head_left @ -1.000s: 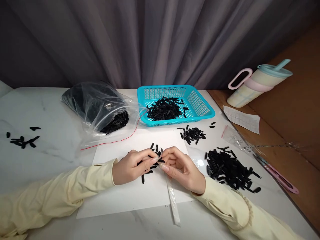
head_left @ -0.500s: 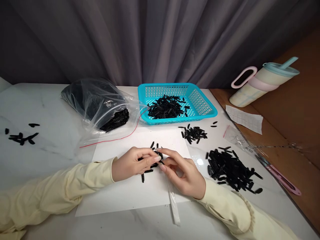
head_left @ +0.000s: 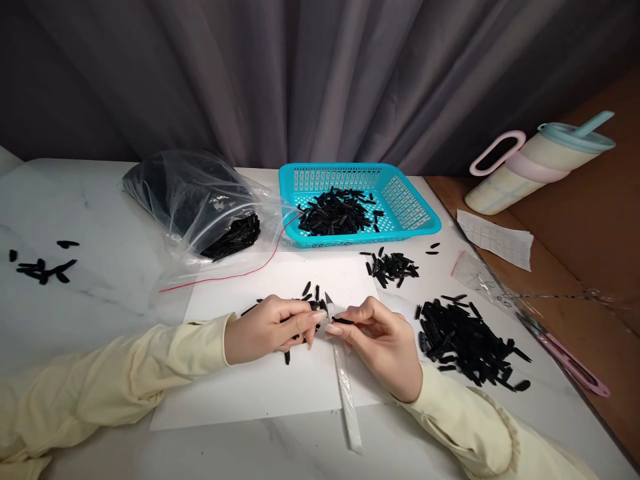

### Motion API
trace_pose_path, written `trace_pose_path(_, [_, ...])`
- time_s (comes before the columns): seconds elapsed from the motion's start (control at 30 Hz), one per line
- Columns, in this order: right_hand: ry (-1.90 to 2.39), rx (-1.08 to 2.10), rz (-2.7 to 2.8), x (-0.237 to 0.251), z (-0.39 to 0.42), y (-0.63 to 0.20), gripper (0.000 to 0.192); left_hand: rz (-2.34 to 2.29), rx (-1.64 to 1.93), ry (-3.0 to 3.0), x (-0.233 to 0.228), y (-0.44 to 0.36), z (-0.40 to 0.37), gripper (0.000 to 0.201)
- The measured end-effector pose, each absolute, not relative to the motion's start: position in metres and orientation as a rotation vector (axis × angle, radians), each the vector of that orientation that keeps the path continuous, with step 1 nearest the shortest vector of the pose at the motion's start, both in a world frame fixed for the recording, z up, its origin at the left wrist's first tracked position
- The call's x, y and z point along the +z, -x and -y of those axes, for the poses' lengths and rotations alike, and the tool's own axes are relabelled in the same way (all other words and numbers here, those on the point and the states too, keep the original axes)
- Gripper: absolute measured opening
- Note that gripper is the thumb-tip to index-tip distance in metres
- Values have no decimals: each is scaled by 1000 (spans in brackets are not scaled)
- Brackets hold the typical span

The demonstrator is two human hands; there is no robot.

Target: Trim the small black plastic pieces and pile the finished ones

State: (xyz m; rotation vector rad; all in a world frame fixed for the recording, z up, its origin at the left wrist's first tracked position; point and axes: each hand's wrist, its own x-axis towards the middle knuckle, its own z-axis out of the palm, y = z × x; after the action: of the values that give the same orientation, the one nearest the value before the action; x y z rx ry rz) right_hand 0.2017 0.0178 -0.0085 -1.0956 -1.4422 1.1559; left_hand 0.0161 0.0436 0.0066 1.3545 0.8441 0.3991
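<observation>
My right hand [head_left: 380, 340] pinches a small black elongated piece [head_left: 343, 321] between thumb and fingertips. Close on its left, my left hand [head_left: 280, 327] has thumb and forefinger pressed together; whatever is in that pinch I cannot make out. Between the hands a pointed blade [head_left: 329, 301] shows, in line with a handle wrapped in white plastic [head_left: 347, 400] that extends down past the front edge of a white sheet of paper [head_left: 220, 393]. More black pieces [head_left: 307, 289] lie on the sheet, partly covered by my left hand.
A blue basket [head_left: 425, 223] and an opened clear bag [head_left: 175, 200], both with black pieces, stand behind. Right of the sheet lie a small pile [head_left: 395, 267] and a larger pile [head_left: 465, 343]. Scissors [head_left: 570, 360] and a tumbler [head_left: 535, 167] are at far right.
My hands, close together before, have drawn slightly apart, the right one shifting right. The black piece in its fingertips and the blade between the hands now show more clearly.
</observation>
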Motion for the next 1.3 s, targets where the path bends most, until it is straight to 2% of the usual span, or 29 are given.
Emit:
trace_pose_path(0.17, [1036,1565,1218,-7,-21,-201,17,-813,388,-1423,9,-17,-44,46])
trace_pose_path(0.27, [1012,1683,1146,-8,-23,-202,17,-808,405,-1402,10,-18,-44,49])
trace_pose_path(0.5, [1069,1539,1242,-5,-20,-199,6,-813,377,-1512,7,-16,-43,48])
trace_pose_path(0.73, [1117,1324,1490,-5,-18,-201,8,-796,390,-1342,7,-16,-43,38])
trace_pose_path(1.03, [1088,1584,1435,-2,-18,-200,36,-769,393,-1094,7,-14,-42,38])
trace_pose_path(1.3, [1062,1682,1554,-2,-18,-201,32,-766,398,-1113,8,-16,-43,39])
